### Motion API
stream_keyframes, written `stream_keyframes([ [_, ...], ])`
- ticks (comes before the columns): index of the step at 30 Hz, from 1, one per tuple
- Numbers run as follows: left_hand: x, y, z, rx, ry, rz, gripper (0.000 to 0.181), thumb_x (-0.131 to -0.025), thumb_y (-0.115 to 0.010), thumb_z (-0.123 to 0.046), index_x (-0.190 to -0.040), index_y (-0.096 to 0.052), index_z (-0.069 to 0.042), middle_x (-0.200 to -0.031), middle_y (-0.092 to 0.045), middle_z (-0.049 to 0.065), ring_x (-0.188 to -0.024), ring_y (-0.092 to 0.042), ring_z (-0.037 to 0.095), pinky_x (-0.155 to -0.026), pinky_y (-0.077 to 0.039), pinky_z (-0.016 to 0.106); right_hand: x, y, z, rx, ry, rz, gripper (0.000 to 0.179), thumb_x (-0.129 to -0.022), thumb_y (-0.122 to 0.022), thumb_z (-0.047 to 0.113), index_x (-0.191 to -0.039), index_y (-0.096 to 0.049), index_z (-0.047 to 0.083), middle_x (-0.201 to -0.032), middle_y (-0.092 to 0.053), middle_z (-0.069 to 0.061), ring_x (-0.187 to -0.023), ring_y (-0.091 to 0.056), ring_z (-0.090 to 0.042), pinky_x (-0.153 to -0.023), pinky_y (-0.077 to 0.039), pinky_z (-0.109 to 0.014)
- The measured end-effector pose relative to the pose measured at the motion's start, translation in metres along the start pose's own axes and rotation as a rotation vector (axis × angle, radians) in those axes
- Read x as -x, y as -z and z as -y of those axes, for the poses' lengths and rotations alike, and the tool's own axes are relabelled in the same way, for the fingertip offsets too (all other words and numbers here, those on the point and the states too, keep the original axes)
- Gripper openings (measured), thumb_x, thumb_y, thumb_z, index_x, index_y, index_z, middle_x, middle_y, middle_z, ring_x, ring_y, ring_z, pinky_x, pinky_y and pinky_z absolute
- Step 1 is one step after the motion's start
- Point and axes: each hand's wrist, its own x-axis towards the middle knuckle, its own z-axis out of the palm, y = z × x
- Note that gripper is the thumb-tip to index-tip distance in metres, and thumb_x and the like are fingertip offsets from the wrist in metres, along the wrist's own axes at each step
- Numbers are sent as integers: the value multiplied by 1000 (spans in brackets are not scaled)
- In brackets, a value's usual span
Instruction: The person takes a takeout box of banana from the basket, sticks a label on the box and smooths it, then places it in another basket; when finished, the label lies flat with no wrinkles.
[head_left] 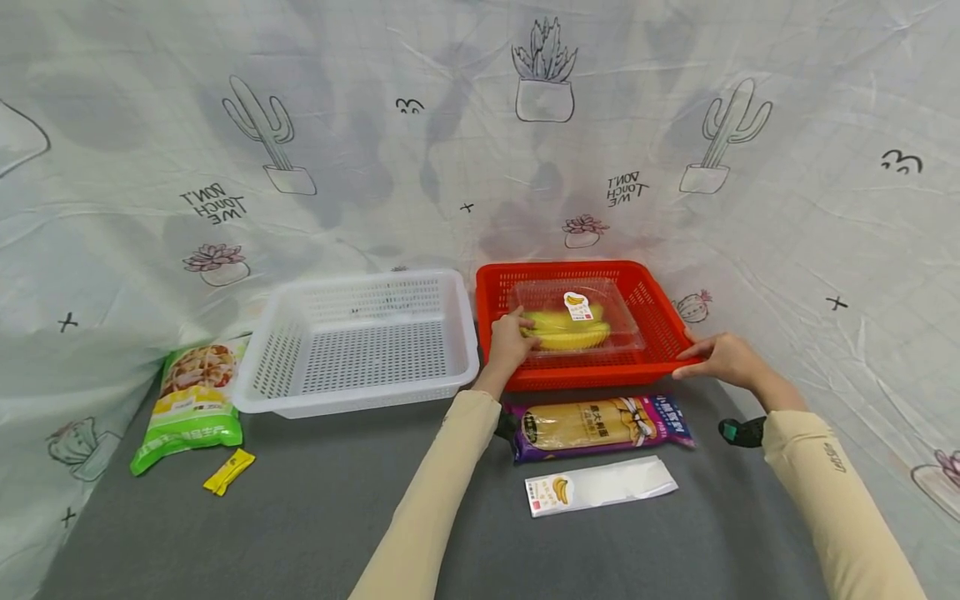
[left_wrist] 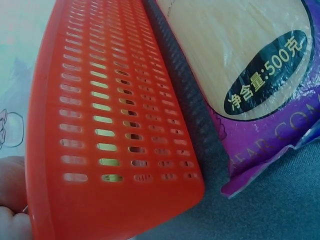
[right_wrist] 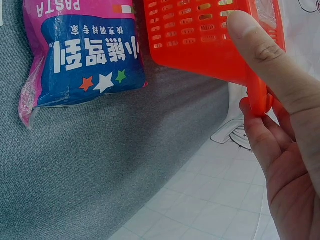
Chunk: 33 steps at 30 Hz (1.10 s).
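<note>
A clear plastic box of bananas (head_left: 573, 337) with a banana sticker lies in the red basket (head_left: 637, 369). My left hand (head_left: 508, 343) reaches over the basket's left front rim and pinches the left edge of the box. Only part of that hand (left_wrist: 14, 200) shows in the left wrist view, behind the rim. My right hand (head_left: 723, 360) grips the basket's front right corner. In the right wrist view its thumb (right_wrist: 265, 52) lies over the rim and its fingers curl underneath. A purple pasta bag (head_left: 600, 425) lies just in front of the basket.
A white basket (head_left: 258, 354) stands left of the red one. Beside it lie a green food bag (head_left: 191, 404) and a small yellow packet (head_left: 228, 472). A white strip with a banana picture (head_left: 603, 486) lies before the pasta. Printed cloth (head_left: 465, 133) hangs behind the baskets.
</note>
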Motion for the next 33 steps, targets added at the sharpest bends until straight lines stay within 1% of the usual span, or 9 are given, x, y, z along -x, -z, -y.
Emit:
stream_keyframes([
  [4, 1, 4, 2, 35, -24, -26, 33, -80, -76, 0, -112, -69, 6, -139, -51, 16, -104, -64, 31, -86, -52, 32, -2, -1, 0, -8, 3, 1, 49, -76, -82, 34, -101, -72, -7, -132, -41, -35, -70, -43, -20, -53, -33, -26],
  [6, 3, 6, 2, 77, -38, -51, 33, -79, -76, 1, -111, -69, 7, -135, -54, 18, -106, -62, 34, -84, -53, 35, -3, 0, 0, -14, 0, 2, 49, -76, -82, 35, -101, -72, -7, -128, -48, -35, -71, -44, -21, -53, -34, -27],
  [11, 7, 9, 2, 226, -51, -98, 30, -79, -76, 1, -109, -71, 4, -129, -58, 18, -108, -62, 33, -82, -54, 35, -3, 2, -1, -25, -6, 9, 52, -77, -80, 37, -103, -72, -7, -122, -55, -35, -74, -45, -22, -55, -36, -27],
  [15, 14, 19, 0, 384, -43, -64, 28, -83, -74, -2, -110, -71, 2, -125, -62, 17, -104, -63, 30, -83, -53, 34, -5, 3, -3, -37, -15, 14, 54, -77, -80, 38, -105, -71, -7, -131, -45, -35, -79, -47, -25, -56, -39, -27],
  [19, 27, 42, 3, 598, 34, 18, 29, -86, -71, -7, -114, -69, 3, -118, -64, 16, -93, -64, 22, -82, -54, 35, -13, 1, -3, -54, -10, 18, 56, -77, -80, 39, -108, -70, -7, -137, -38, -34, -89, -48, -28, -59, -41, -28],
  [23, 44, 70, 17, 719, 89, 88, 30, -90, -68, -8, -117, -64, 5, -119, -61, 17, -95, -64, 22, -87, -52, 35, -18, -2, -3, -67, 7, 21, 55, -78, -79, 37, -108, -69, -7, -134, -43, -34, -87, -47, -28, -58, -39, -28],
  [26, 59, 91, 29, 743, 120, 132, 31, -92, -64, -8, -120, -61, 4, -124, -58, 20, -106, -61, 29, -91, -49, 39, -20, -1, -3, -59, 23, 28, 54, -79, -79, 36, -109, -69, -8, -135, -42, -34, -86, -46, -27, -57, -37, -28],
  [28, 67, 103, 37, 747, 135, 163, 31, -94, -62, -9, -122, -59, 4, -127, -56, 24, -111, -58, 33, -92, -48, 40, -19, 1, -5, -65, 25, 38, 55, -80, -78, 36, -111, -67, -8, -139, -35, -33, -92, -46, -30, -60, -39, -29],
  [33, 77, 133, 54, 678, 117, 197, 35, -97, -57, -15, -127, -55, 3, -130, -56, 21, -106, -61, 27, -92, -49, 41, -8, 2, -14, -196, -20, 78, 60, -86, -72, 37, -124, -59, -8, -144, -33, -33, -117, -36, -46, -81, -47, -46],
])
